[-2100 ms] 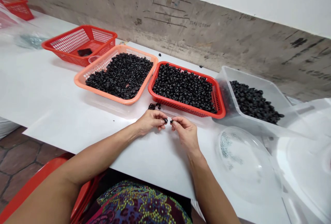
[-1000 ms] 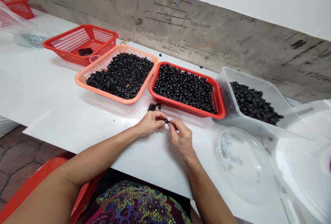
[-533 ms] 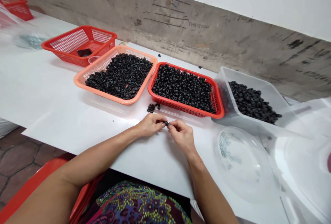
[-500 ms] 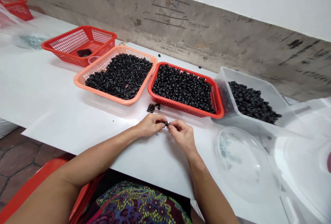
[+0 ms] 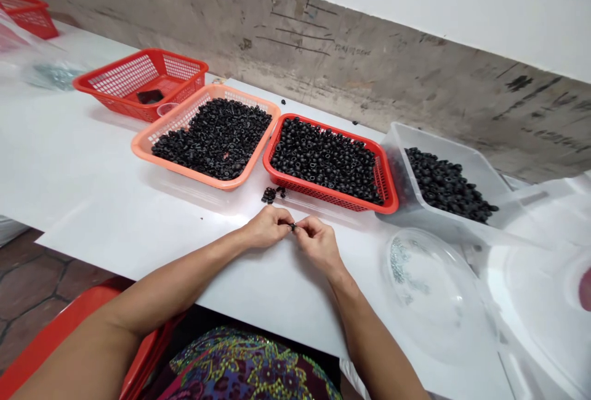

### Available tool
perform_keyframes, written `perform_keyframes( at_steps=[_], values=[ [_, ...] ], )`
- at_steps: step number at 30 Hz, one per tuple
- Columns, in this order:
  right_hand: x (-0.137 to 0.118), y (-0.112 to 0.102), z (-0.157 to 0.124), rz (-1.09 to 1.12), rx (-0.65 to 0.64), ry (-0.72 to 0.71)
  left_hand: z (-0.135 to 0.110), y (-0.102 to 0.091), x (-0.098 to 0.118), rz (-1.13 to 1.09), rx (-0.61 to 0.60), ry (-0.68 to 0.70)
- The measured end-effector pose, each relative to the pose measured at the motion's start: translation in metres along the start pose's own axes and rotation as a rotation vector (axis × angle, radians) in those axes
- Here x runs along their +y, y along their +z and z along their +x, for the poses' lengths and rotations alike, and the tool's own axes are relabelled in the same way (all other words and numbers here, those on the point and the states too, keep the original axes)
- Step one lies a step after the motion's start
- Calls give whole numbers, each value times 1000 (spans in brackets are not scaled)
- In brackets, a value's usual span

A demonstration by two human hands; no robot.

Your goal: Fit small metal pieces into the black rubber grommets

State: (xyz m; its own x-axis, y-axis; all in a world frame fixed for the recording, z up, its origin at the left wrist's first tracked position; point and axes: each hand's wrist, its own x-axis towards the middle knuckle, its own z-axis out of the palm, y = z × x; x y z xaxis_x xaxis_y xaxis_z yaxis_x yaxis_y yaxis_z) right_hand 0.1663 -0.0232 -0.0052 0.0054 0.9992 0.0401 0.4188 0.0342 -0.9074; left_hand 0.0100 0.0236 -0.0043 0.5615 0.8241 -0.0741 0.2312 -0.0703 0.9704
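Over the white table (image 5: 272,277), my left hand (image 5: 268,226) and my right hand (image 5: 317,241) meet fingertip to fingertip. Both are closed in a pinch on a small black part (image 5: 292,226), mostly covered by the fingers. Just beyond my left hand lies a little pile of black pieces (image 5: 269,195). Behind the hands, a red basket (image 5: 323,194) holds many round black parts with holes (image 5: 325,160). To its left, an orange basket (image 5: 184,169) is heaped with smaller black pieces (image 5: 217,135).
At right, a clear plastic bin (image 5: 443,218) contains black parts, and a round clear lid (image 5: 438,289) carries small silvery pieces. A white tub (image 5: 545,289) stands at the far right. Another red basket (image 5: 133,83) is at back left. A stained wall (image 5: 314,43) bounds the table behind.
My hands have drawn slightly closer together around the black part, the right one shifting a little left. The baskets and bin stay where they were.
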Motion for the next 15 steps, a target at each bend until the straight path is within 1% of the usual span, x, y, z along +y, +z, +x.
perform_keyframes(
  at_steps=[3,5,10,12,15],
  values=[
    [-2,2,-3,-209,61,-132,0,1,-2,61,11,62],
    [-3,0,-3,-247,73,-162,-2,1,-1,75,11,74],
    [-5,-9,1,-13,-63,-31,-6,3,6,50,8,80],
    [-4,-10,1,16,-67,-18,-7,4,7,37,8,67],
    [-4,-8,-1,-28,-31,-45,-7,5,6,20,25,37]
  ],
)
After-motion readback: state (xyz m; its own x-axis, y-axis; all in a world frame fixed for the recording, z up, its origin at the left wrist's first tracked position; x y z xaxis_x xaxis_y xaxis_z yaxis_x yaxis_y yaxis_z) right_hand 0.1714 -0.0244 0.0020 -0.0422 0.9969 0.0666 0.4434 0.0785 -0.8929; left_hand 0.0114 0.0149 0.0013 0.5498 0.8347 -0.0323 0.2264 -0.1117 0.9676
